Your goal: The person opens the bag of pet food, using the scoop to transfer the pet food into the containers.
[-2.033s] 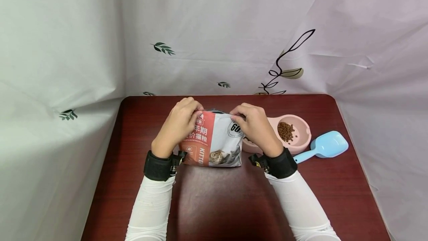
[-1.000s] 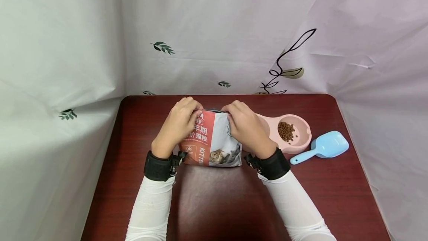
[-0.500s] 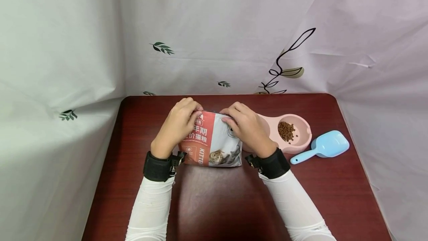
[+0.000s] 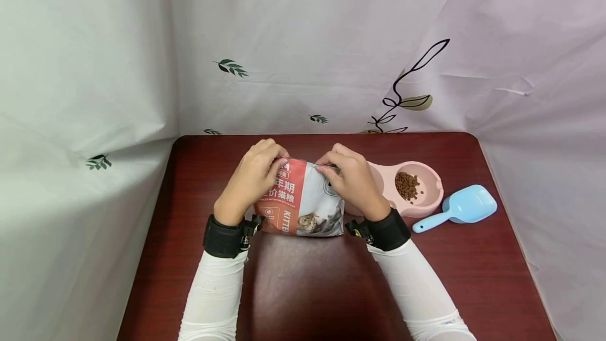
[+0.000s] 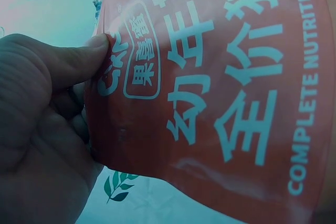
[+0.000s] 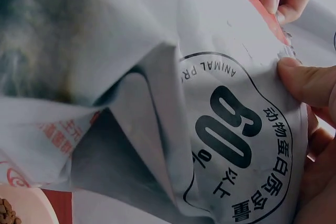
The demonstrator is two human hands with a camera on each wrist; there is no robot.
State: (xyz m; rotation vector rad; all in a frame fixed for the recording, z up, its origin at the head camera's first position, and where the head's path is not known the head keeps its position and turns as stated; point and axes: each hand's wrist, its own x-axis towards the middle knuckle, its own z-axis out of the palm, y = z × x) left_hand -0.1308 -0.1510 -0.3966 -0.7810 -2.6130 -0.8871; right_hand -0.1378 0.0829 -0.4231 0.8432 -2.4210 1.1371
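Note:
A red and white bag of kitten food [image 4: 303, 196] stands on the table with its printed front facing me. My left hand [image 4: 255, 178] pinches the bag's top edge at its left corner; in the left wrist view the thumb [image 5: 79, 64] presses on the red front, other fingers behind. My right hand [image 4: 352, 178] pinches the same top edge right of the middle. In the right wrist view its thumb [image 6: 307, 82] lies on the white front above the "60%" print, fingers tucked behind. The edge between both hands looks pressed together.
Right of the bag stands a pink double bowl [image 4: 390, 186], partly hidden by my right hand. Brown kibble [image 4: 406, 186] lies in its right hollow. A light blue scoop [image 4: 468, 205] rests farther right on the dark red table [image 4: 454, 278]. A white patterned sheet [image 4: 293, 46] hangs behind.
My right hand moved left along the bag's top edge, then slightly back right. The dark gap seen earlier at the bag's mouth no longer shows. The left hand kept its place.

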